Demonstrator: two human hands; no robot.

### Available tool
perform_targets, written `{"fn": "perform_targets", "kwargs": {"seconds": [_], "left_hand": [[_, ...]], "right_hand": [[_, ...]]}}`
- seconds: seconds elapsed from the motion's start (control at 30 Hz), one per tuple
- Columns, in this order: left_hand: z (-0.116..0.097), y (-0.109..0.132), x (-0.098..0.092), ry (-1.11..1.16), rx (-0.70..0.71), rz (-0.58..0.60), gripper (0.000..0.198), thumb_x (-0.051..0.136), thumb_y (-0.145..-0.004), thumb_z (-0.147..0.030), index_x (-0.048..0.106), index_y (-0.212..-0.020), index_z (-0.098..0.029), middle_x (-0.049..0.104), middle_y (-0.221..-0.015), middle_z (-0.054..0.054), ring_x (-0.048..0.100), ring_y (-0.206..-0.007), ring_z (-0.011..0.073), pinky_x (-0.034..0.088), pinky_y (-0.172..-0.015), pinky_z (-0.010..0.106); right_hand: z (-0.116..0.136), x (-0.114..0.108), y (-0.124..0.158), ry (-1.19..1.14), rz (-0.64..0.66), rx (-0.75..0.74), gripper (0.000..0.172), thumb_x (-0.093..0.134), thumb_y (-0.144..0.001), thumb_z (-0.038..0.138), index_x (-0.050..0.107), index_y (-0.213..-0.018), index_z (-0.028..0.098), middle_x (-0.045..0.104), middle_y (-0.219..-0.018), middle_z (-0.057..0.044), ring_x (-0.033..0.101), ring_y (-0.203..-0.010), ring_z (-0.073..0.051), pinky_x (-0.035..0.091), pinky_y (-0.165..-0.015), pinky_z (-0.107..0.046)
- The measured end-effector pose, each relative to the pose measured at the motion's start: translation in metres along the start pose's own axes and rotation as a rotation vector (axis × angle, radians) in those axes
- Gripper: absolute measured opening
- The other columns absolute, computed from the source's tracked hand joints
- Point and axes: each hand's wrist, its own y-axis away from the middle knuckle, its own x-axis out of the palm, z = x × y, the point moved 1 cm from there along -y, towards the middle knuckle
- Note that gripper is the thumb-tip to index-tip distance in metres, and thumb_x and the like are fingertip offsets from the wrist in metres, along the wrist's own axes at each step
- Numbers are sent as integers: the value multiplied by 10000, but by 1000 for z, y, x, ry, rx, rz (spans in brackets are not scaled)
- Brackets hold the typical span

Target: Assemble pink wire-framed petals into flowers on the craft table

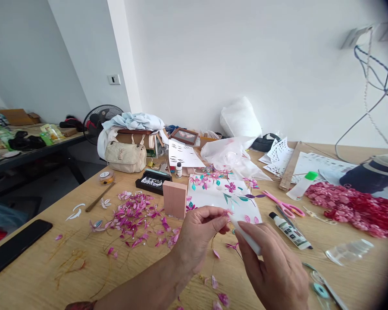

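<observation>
My left hand (198, 234) is raised over the wooden table (45, 275), its fingertips pinched on a small pink petal (227, 212). My right hand (273, 267) grips a white glue tube (244, 234), whose tip points up at the petal. Just behind both hands lies a white sheet with pink paper flowers and teal leaves (220, 196). A pile of loose pink petals (139, 217) is spread to the left, beside a pinkish wooden block (174, 199).
Pink scissors (283, 204), a green-capped glue bottle (302, 185), a black-capped tube (291, 232) and a heap of red petals (352, 209) lie at the right. A black phone (14, 247) sits at the left edge. A beige bag (126, 156), fan (100, 120) and plastic bags (233, 150) crowd the back.
</observation>
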Motion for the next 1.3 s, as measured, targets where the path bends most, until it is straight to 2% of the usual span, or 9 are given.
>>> {"fn": "perform_targets", "kwargs": {"seconds": [0.33, 0.6, 0.73, 0.93, 1.3], "left_hand": [[0, -1, -1, -23, 2, 25, 151, 679, -626, -264, 690, -732, -158, 536, -522, -17, 385, -418, 33, 322, -419, 171], [-1, -1, -1, 0, -6, 9, 189, 706, -587, -273, 687, -730, -152, 551, -541, -5, 470, -528, 74, 333, -430, 158], [0, -1, -1, -5, -14, 14, 196, 699, -595, -275, 684, -739, -142, 547, -534, -5, 467, -516, 71, 339, -431, 158], [-1, -2, -2, 14, 37, 33, 166, 702, -592, -263, 684, -702, -139, 561, -561, -4, 483, -544, 71, 386, -508, 174], [-1, -1, -1, -23, -15, -7, 189, 703, -586, -289, 683, -723, -161, 554, -538, -15, 468, -529, 67, 333, -438, 156]], "right_hand": [[0, 2, -2, -46, 9, -69, 173, 423, -829, 91, 467, -970, 180, 580, -647, -27, 557, -603, -163, 436, -522, -256], [-3, 1, 2, -34, -12, -54, 162, 449, -832, 92, 476, -984, 140, 576, -718, -59, 534, -649, -165, 421, -555, -257], [-3, 3, 3, -42, -22, -85, 164, 444, -824, 72, 493, -973, 120, 577, -698, -67, 529, -648, -172, 415, -554, -261], [-4, 3, 2, -70, 5, -103, 201, 448, -803, 19, 498, -978, 103, 568, -722, -77, 510, -670, -167, 412, -583, -259], [-3, 1, 0, -74, -7, -92, 226, 456, -785, -9, 493, -978, 102, 551, -720, -75, 491, -669, -161, 397, -585, -256]]}}
